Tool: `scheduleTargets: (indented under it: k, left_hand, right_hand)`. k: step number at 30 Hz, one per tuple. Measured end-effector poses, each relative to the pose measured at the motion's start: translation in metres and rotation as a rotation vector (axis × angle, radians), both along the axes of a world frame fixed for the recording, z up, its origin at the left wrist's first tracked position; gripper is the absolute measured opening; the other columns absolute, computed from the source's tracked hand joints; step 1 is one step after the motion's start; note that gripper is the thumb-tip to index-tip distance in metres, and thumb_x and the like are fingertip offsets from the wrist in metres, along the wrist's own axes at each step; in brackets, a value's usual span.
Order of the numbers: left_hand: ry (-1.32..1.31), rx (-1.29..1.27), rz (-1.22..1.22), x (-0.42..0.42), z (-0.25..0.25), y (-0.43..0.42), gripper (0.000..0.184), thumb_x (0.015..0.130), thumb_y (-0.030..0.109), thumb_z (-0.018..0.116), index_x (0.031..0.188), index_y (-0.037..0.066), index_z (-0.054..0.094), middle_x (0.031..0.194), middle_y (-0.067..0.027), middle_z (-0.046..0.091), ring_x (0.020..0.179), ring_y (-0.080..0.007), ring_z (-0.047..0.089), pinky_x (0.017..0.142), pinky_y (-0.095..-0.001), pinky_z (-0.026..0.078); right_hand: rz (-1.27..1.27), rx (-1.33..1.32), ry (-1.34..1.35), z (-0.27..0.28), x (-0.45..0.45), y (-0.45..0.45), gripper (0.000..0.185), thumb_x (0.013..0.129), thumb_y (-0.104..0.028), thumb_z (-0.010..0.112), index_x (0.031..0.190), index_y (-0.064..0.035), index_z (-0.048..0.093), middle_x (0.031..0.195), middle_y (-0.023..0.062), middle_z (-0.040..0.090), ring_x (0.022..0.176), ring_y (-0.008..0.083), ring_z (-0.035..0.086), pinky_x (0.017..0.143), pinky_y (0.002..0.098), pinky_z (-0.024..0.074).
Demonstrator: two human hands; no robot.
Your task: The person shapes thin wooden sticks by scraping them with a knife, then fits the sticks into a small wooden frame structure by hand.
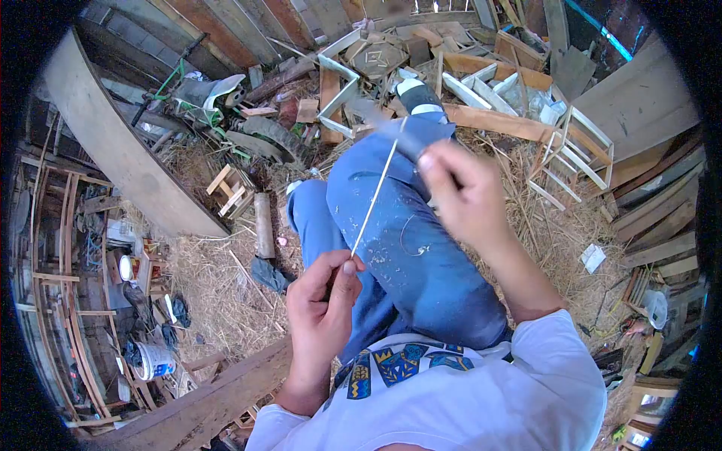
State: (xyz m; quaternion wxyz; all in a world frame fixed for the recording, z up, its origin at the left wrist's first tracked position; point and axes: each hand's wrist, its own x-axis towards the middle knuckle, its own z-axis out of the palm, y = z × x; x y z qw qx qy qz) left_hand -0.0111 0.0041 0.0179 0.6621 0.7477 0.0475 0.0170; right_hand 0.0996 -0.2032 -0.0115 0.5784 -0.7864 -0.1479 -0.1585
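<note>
My left hand (pixel 327 289) is closed, pinching the lower end of a thin pale wooden stick (pixel 378 184) between thumb and fingers. The stick slants up and away over my raised leg in blue trousers (pixel 421 248). Wrapped around the handle of a knife (pixel 408 143) is my right hand (pixel 466 192), thumb on top. Motion smears the knife's grey blade, which lies across the stick near its far tip; whether they touch I cannot tell. Pale shavings or dust dot the trouser leg.
Straw and plant stalks cover the ground (pixel 210 293). White wooden frames (pixel 575 154) and scrap boards lie ahead and to the right. A tyre (pixel 274 143), a small wooden block stack (pixel 229 189) and a log (pixel 264 225) sit left. A white bucket (pixel 156 362) stands lower left, near a beam (pixel 203 398).
</note>
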Motion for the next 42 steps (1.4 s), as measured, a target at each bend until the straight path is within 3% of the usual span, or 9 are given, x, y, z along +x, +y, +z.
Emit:
scheduleTargets:
  k: [11,13,19,21,25,30,33,39,42]
  left_hand:
    - [0.088,-0.056,-0.048,-0.004,-0.001,0.003,0.016,0.109,0.009,0.054,0.103,-0.001,0.064,0.068,0.0052,0.048,0.061,-0.0025,0.041,0.054,-0.0218,0.03]
    - [0.111,-0.073,-0.027,-0.004,-0.001,0.002,0.017,0.11,0.011,0.054,0.103,-0.001,0.064,0.068,0.0054,0.048,0.061,-0.0026,0.04,0.054,-0.0217,0.028]
    - [0.114,-0.096,-0.077,-0.004,0.002,0.003,0.019,0.111,0.013,0.052,0.103,0.0,0.063,0.069,0.0061,0.046,0.06,-0.0028,0.037,0.054,-0.022,0.027]
    - [0.133,-0.136,-0.076,0.0,0.003,0.006,0.02,0.111,0.013,0.051,0.103,0.0,0.063,0.069,0.0061,0.046,0.06,-0.0029,0.036,0.053,-0.0223,0.026]
    - [0.178,-0.216,-0.136,-0.001,0.002,0.012,0.02,0.112,0.014,0.05,0.104,0.0,0.062,0.069,0.0061,0.045,0.059,-0.003,0.035,0.052,-0.0231,0.025]
    - [0.17,-0.247,-0.146,0.002,0.003,0.01,0.02,0.112,0.014,0.05,0.104,0.001,0.062,0.069,0.0062,0.045,0.058,-0.0022,0.034,0.051,-0.0226,0.023]
    - [0.175,-0.256,-0.157,0.002,0.004,0.01,0.02,0.112,0.015,0.05,0.104,0.001,0.062,0.069,0.0064,0.045,0.058,-0.0017,0.034,0.051,-0.0222,0.023]
    - [0.203,-0.26,-0.133,0.005,0.007,0.009,0.021,0.112,0.018,0.049,0.103,0.003,0.062,0.069,0.0063,0.045,0.058,-0.0018,0.035,0.05,-0.0214,0.024]
    - [0.203,-0.27,-0.145,0.003,0.008,0.005,0.021,0.112,0.018,0.049,0.103,0.004,0.062,0.068,0.0057,0.047,0.057,-0.002,0.035,0.05,-0.0211,0.024]
  right_hand:
    - [0.065,-0.05,-0.114,-0.008,-0.003,0.01,0.012,0.099,-0.018,0.066,0.091,-0.0087,0.066,0.069,0.0096,0.062,0.062,0.0301,0.067,0.055,0.0408,0.0493]
    - [0.288,-0.145,-0.227,-0.012,-0.016,0.018,0.015,0.1,-0.016,0.065,0.089,-0.0056,0.066,0.068,0.0111,0.061,0.059,0.0252,0.066,0.054,0.0382,0.0477]
    - [0.068,-0.037,-0.108,-0.01,-0.002,0.014,0.014,0.098,-0.02,0.067,0.088,-0.0099,0.065,0.068,0.0109,0.061,0.062,0.0325,0.067,0.055,0.0428,0.0495]
    - [0.369,-0.162,-0.185,-0.011,-0.021,0.02,0.015,0.099,-0.013,0.064,0.088,-0.0022,0.067,0.066,0.0103,0.059,0.055,0.0208,0.06,0.053,0.0343,0.0456]
    - [0.132,-0.036,-0.046,-0.002,-0.002,0.01,0.015,0.099,-0.021,0.065,0.089,-0.0099,0.065,0.07,0.0122,0.063,0.062,0.0343,0.067,0.054,0.0437,0.0492]
    - [0.365,-0.185,-0.223,-0.008,-0.029,0.02,0.015,0.098,-0.013,0.065,0.086,-0.0044,0.067,0.066,0.0091,0.058,0.053,0.0204,0.059,0.052,0.0337,0.0451]
    - [0.197,-0.045,-0.062,-0.001,-0.009,0.009,0.015,0.097,-0.02,0.067,0.088,-0.0094,0.065,0.069,0.0127,0.062,0.061,0.0321,0.067,0.053,0.0438,0.0487]
    - [0.408,-0.232,-0.165,-0.004,-0.031,0.018,0.016,0.098,-0.02,0.065,0.089,-0.0075,0.067,0.072,0.0117,0.066,0.064,0.0285,0.07,0.056,0.0381,0.0511]
    - [0.109,-0.092,-0.067,0.004,-0.007,0.004,0.013,0.099,-0.018,0.064,0.092,-0.0075,0.066,0.07,0.0125,0.064,0.063,0.0338,0.068,0.054,0.0422,0.0484]
